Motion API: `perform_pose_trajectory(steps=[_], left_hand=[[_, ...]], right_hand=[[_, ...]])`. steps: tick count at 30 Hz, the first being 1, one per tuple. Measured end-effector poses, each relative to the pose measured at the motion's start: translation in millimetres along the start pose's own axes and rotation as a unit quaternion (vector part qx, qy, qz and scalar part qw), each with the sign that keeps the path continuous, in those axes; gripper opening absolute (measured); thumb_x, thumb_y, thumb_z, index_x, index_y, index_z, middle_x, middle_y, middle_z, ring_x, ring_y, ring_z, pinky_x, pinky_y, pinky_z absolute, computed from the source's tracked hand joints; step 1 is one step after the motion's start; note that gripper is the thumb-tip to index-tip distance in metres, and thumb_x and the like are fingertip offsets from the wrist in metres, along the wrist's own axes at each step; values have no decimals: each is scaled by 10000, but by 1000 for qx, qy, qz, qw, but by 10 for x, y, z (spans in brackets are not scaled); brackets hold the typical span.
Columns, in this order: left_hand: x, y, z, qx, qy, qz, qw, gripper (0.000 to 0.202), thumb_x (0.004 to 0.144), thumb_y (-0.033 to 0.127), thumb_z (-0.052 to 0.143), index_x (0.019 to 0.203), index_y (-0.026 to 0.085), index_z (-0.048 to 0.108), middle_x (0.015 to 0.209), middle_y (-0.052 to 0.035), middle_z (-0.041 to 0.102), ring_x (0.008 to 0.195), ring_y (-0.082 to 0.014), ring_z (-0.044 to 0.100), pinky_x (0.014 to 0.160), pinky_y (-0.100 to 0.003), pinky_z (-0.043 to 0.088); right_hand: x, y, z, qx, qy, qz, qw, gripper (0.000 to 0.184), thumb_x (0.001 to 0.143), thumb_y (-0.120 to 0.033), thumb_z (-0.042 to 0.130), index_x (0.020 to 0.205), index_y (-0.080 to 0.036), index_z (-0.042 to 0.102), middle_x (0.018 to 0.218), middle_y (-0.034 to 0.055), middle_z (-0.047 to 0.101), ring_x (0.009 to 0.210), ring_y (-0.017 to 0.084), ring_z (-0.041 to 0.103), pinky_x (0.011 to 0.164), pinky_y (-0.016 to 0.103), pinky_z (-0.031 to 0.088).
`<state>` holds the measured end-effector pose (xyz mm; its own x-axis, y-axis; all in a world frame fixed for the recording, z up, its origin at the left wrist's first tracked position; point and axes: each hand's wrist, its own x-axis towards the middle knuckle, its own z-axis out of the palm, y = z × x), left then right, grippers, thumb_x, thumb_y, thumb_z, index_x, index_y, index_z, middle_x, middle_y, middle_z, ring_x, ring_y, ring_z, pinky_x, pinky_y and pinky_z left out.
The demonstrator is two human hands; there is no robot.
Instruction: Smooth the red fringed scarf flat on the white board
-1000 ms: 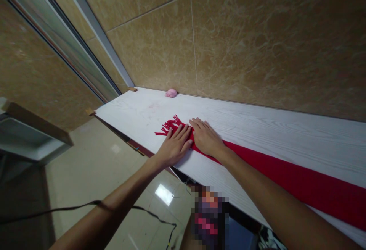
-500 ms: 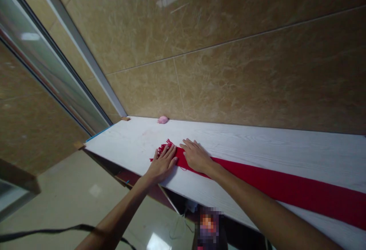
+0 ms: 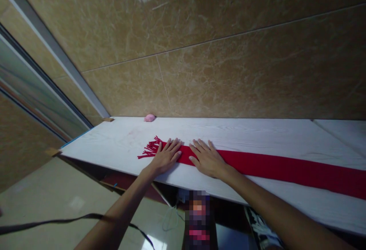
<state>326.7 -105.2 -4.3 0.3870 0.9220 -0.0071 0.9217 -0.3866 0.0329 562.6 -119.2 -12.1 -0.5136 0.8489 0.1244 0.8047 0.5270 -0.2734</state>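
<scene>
A long red scarf [image 3: 274, 166] lies flat along a white wood-grain tabletop [image 3: 114, 139] and runs out of view at the right. Its fringe [image 3: 150, 149] fans out at the left end. Close to that fringe, my left hand [image 3: 166, 155] rests flat on the scarf with fingers stretched. A short way to its right, my right hand [image 3: 207, 158] also lies on the scarf, palm down and fingers spread. Red cloth shows between the two hands. Neither hand grips the cloth.
A small pink object [image 3: 149, 118] sits at the back edge by the tiled wall [image 3: 214, 78]. Below the front edge are open shelves with cables [image 3: 170, 219] and a blurred-out item [image 3: 197, 219]. A dark strap [image 3: 57, 220] crosses the lower left.
My right hand has moved right along the scarf and its fingers have spread. My left hand has shifted off the fringe, which now lies straighter. The view has turned slightly right.
</scene>
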Motion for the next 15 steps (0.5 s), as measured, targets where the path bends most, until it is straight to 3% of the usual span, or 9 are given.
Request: perform_pose_trajectory(steps=[6,9,12,15], left_hand=[[-120,86,-1,6,-23,-3,1000,625,1117,522,253,1690,272,258,1749,-105,238,1632,-356,164,1256,-721,174],[-161,162,0,15,-4,4,1000,640,1112,548,274,1685,263,276,1741,-117,262,1632,-365,163,1252,-732,172],[-163,300,-16,21,39,17,999,633,1112,550,279,1679,268,296,1748,-100,247,1640,-338,123,1282,-693,143],[-137,442,-3,1,32,41,999,619,1121,525,248,1686,273,268,1753,-74,233,1645,-291,97,1305,-645,136]], right_hand=[[-111,23,-66,-3,-13,-4,1000,638,1099,-481,360,1637,-142,404,1722,147,296,1607,336,223,1285,640,141],[-168,47,-88,-4,-18,-10,1000,640,1098,-488,367,1638,-147,404,1719,141,304,1606,328,229,1289,631,141],[-184,58,-97,-4,-20,-15,1000,636,1096,-493,369,1636,-160,409,1713,140,316,1603,321,240,1287,630,156],[-181,65,-93,-2,-20,-17,1000,638,1092,-472,371,1634,-138,409,1714,147,311,1606,317,229,1293,615,152]])
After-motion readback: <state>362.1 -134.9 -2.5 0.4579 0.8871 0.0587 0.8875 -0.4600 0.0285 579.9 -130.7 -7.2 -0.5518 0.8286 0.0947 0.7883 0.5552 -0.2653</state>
